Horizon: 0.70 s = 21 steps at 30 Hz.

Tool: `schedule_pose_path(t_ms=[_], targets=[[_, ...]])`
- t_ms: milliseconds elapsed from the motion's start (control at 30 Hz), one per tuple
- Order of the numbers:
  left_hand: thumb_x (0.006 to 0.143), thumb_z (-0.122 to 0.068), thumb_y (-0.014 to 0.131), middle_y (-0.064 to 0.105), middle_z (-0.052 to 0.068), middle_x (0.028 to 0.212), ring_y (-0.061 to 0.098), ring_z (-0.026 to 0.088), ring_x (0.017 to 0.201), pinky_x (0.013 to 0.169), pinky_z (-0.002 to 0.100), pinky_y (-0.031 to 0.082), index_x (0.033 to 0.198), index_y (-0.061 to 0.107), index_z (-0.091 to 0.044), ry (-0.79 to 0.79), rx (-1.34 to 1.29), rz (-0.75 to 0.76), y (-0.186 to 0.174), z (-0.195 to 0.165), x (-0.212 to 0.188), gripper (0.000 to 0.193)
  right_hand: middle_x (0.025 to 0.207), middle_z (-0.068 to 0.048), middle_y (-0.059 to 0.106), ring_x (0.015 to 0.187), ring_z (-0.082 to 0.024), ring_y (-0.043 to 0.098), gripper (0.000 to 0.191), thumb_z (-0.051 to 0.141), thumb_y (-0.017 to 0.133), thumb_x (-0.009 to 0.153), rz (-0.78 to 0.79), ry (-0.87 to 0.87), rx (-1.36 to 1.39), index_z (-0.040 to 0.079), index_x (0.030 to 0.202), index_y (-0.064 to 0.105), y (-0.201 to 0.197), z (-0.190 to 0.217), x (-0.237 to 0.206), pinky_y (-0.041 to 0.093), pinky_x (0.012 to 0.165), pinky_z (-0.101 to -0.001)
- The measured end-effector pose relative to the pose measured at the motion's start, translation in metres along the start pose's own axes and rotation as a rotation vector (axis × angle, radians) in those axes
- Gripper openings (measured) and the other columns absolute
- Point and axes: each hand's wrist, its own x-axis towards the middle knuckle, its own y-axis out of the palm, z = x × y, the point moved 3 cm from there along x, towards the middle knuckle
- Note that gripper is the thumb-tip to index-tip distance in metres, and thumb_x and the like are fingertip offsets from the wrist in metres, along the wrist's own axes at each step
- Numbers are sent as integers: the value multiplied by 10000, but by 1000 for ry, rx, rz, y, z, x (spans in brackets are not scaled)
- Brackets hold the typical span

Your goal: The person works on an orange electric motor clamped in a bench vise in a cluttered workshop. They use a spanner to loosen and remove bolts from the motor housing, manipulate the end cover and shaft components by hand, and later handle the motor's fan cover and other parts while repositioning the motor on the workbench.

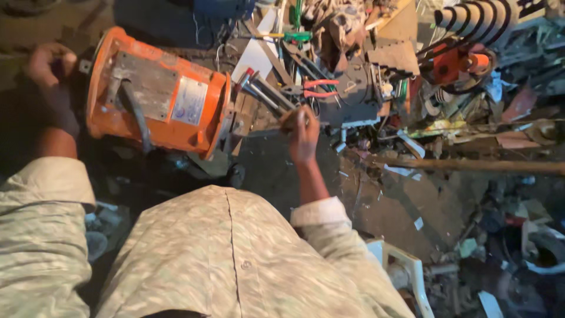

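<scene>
Down below us, the biggest thing is the orange motor, lying on its side on the cluttered bench in front of our lap, its grey plate and pale label facing up. Our left hand rests against the motor's far left end, fingers curled over its rim; we cannot tell whether that grip is clamped or only pressing. To the right of the motor stands a dark grey metal block, with red-handled pliers lying just beside it. A long wooden stick lies across the floor at the right. Our right hand hovers just right of the motor's open end, its grip closed around a thin metal tool that points left toward the motor.
</scene>
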Motion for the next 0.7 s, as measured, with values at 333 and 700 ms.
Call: schedule_pose_path(t_ms=[333,700], targets=[[1076,-424,563,725,146,987,731,286,939,870,425,542,1079,655,-16,94,141,10,-7,-16,4,419,777,-36,612,687,-99,539,492,445,452,1124,75,-119,-239,18,916,583,46,16,-35,454,634,-258],[1112,-508,501,745,116,988,731,294,950,860,402,536,1047,662,-58,94,191,-24,-3,-10,2,482,769,-57,655,668,-116,607,476,406,442,1108,55,-165,-429,10,907,612,63,37,-30,498,616,-268]])
